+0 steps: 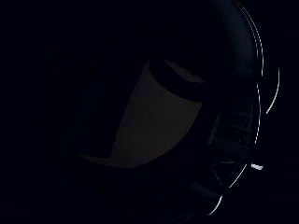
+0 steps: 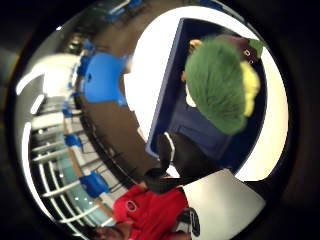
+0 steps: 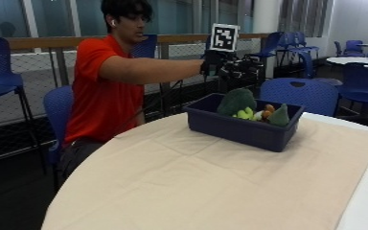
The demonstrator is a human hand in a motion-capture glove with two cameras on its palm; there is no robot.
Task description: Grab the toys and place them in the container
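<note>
Hand: the gloved right hand (image 3: 230, 65) is up in the air above the far edge of the container, arm stretched straight out from the shoulder; it carries nothing, but whether the fingers are spread or curled I cannot tell from here.
Container: the dark blue bin (image 3: 243, 122) sits on the beige cloth (image 3: 190, 177), towards the far side of the table.
Toys: all in the bin; a fuzzy green plush (image 3: 237, 101) stands tallest at the near end, with a yellow-green piece (image 3: 245, 114), an orange one (image 3: 269, 109) and a green cone-shaped one (image 3: 279, 116) just beside it.
From the palm: the green plush (image 2: 216, 91) lies in the blue bin (image 2: 172, 95) right below the hand.
Person: seated on a blue chair (image 3: 57, 111) behind the table.
</note>
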